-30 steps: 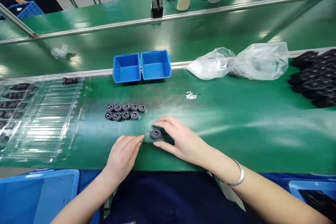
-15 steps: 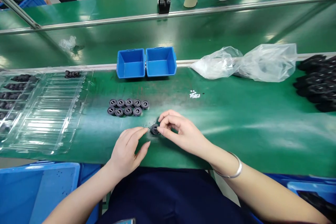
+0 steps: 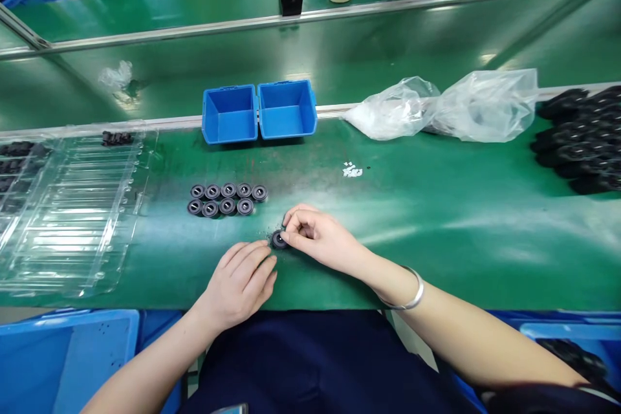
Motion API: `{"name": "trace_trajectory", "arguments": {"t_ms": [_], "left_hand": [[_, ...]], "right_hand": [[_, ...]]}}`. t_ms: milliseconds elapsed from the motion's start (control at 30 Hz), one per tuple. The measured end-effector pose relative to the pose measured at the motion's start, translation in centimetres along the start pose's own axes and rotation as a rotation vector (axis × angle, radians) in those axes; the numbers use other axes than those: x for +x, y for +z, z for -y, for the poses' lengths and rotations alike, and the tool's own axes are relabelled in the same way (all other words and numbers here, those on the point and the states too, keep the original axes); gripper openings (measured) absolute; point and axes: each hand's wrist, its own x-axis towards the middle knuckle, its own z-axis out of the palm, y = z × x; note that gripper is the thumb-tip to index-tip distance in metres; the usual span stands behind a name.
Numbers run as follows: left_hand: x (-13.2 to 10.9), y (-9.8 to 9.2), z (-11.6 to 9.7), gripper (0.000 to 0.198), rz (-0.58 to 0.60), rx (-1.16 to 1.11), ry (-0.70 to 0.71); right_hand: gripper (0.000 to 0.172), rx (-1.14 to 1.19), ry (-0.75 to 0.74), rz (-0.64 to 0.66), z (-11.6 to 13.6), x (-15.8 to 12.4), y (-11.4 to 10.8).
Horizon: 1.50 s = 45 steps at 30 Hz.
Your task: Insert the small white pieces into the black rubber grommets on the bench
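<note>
Left hand (image 3: 242, 281): fingers half bent, just beside black round part (image 3: 277, 240); whether holding something, one cannot tell.
Right hand (image 3: 320, 239): thumb and fingers narrow, at this part; its grip one cannot tell.
Part place: on green table (image 3: 436, 233), between the hands.
Farther: nine similar parts (image 3: 228, 206) in two rows, then two blue bins (image 3: 287, 107).

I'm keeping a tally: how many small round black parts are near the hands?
10 round black parts: five in the far row, four in the near row, and one at the right hand, partly covered. Others could be hidden beneath the hands.
</note>
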Motion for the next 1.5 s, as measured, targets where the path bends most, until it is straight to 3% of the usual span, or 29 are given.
{"name": "trace_trajectory", "arguments": {"t_ms": [367, 467, 567, 667, 900, 1067, 1267, 1500], "left_hand": [[-0.3, 0.3, -0.1, 0.028, 0.103, 0.053, 0.131], [-0.5, 0.4, -0.1, 0.027, 0.118, 0.052, 0.129], [-0.7, 0.6, 0.0, 0.026, 0.120, 0.041, 0.120], [-0.8, 0.7, 0.0, 0.027, 0.118, 0.030, 0.119], [-0.9, 0.7, 0.1, 0.028, 0.165, 0.036, 0.128], [-0.7, 0.6, 0.0, 0.026, 0.160, 0.022, 0.118], [-0.2, 0.5, -0.2, 0.023, 0.182, -0.017, 0.082], [-0.2, 0.3, -0.4, 0.022, 0.175, 0.039, 0.099]], "right_hand": [[0.020, 0.030, -0.003, 0.010, -0.4, 0.0, 0.2], [0.015, 0.109, 0.105, 0.054, -0.2, 0.0, 0.0], [0.021, 0.189, 0.263, 0.166, 0.5, 0.2, -0.3], [0.018, 0.232, 0.373, 0.270, 1.4, 1.0, -0.6], [0.012, 0.255, 0.513, 0.362, 1.9, 3.1, -0.6], [0.021, 0.449, 0.505, 0.297, 0.9, 2.6, -0.5], [0.030, 0.612, 0.404, 0.146, -0.2, 0.0, 0.4], [0.034, 0.638, 0.364, 0.082, -0.3, -1.6, 0.9]]}}
